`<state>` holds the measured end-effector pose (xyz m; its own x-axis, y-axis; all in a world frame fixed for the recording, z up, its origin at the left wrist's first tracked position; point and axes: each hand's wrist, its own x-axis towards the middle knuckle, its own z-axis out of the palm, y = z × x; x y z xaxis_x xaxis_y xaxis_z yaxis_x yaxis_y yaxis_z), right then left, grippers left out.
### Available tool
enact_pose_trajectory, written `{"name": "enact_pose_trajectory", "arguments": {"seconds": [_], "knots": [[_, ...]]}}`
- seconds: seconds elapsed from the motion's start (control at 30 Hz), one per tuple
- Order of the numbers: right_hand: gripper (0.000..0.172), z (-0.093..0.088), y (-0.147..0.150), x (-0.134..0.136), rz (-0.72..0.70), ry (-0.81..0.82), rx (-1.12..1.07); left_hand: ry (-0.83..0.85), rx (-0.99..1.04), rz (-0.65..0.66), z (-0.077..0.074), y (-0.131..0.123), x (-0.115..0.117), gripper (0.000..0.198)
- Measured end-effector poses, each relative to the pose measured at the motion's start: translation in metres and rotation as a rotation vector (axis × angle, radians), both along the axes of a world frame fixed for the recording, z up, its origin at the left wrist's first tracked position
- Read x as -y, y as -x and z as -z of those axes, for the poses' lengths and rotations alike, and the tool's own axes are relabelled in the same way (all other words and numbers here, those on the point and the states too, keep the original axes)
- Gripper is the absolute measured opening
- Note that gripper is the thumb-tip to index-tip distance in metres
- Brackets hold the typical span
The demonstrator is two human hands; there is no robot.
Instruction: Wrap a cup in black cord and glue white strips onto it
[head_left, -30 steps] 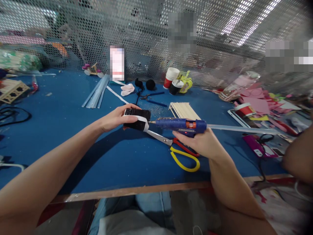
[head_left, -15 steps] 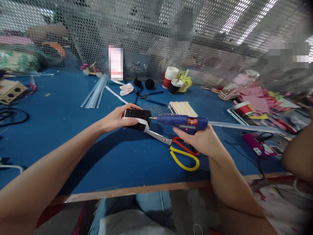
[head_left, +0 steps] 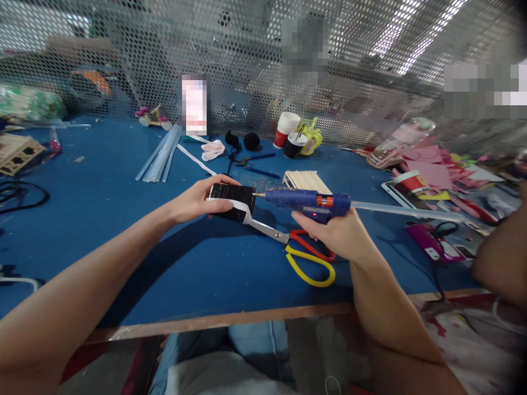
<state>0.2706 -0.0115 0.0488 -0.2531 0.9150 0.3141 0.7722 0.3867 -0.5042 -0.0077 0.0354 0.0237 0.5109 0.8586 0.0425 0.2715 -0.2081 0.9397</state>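
My left hand [head_left: 206,201] is closed around a small black box-like piece [head_left: 234,192], its thumb pressing a white ribbon [head_left: 242,207] along the near side. Gripped in my right hand [head_left: 335,233] is a blue hot glue gun [head_left: 294,200], its metal nozzle at the right end of the black piece; whether it touches I cannot tell. A clear glue stick [head_left: 403,210] sticks out of the gun's back. Below them lie scissors [head_left: 308,266] with one red and one yellow handle, blade tips beside the ribbon.
Behind my left hand lie loose glue sticks [head_left: 158,156]. Pliers [head_left: 257,164], black yarn balls [head_left: 251,141], paper cups [head_left: 287,129] and a wooden-stick piece [head_left: 307,181] stand farther back. A purple power strip [head_left: 432,241] is at the right, near another person's arm [head_left: 500,258].
The glue gun has shifted very slightly right along with my right hand. The black piece is tilted a little differently, and the ribbon lies flatter against its near side.
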Motion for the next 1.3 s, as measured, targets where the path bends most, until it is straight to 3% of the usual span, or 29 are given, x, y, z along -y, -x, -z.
{"name": "enact_pose_trajectory", "arguments": {"seconds": [0.13,0.5,0.83,1.07,1.3], "knots": [[0.019,-0.003,0.001,0.002,-0.002,0.042,-0.005,0.051,0.047,-0.009,0.000,-0.001,0.001,0.053],[0.015,0.000,-0.002,0.003,-0.095,-0.079,0.045,0.142,0.210,0.003,0.008,-0.002,-0.001,0.051],[0.009,-0.001,-0.004,0.000,-0.191,-0.127,0.057,0.127,0.198,-0.013,0.008,-0.001,-0.002,0.052],[0.035,-0.006,0.000,0.003,-0.080,0.007,-0.069,0.023,0.090,0.016,0.005,0.000,-0.001,0.054],[0.028,-0.003,-0.003,-0.002,-0.027,0.055,-0.095,-0.008,0.060,0.043,0.002,0.000,0.001,0.053]]}}
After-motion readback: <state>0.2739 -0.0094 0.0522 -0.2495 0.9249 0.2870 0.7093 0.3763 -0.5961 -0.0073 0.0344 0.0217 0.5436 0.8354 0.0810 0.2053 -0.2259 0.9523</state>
